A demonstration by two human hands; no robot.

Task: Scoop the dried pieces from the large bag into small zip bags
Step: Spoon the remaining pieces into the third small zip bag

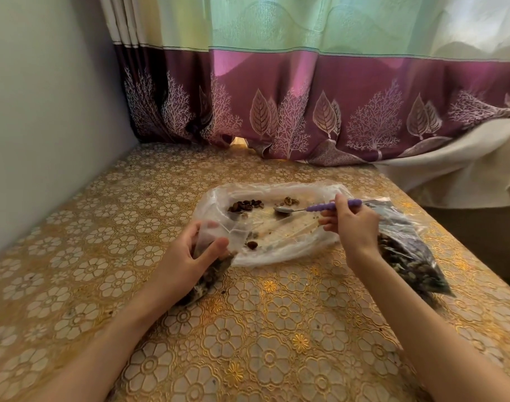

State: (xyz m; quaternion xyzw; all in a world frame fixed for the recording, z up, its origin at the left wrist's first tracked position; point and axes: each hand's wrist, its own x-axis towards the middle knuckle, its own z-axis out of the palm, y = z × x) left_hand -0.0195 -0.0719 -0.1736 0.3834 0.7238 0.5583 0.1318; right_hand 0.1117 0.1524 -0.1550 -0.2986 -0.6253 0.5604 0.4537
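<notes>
The large bag (277, 224) on the tabletop (277, 329) looks almost empty, only few dried pieces (245, 205) left, while the right hand (353, 224) grips the spoon (311, 208) and the left hand (190, 253) holds a half-filled small zip bag (210, 268).

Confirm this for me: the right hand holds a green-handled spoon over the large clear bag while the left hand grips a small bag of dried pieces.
Not quite: the spoon in the right hand has a purple handle, as the head view shows. The rest stands: it is over the large clear bag, and the left hand grips the small bag.
</notes>
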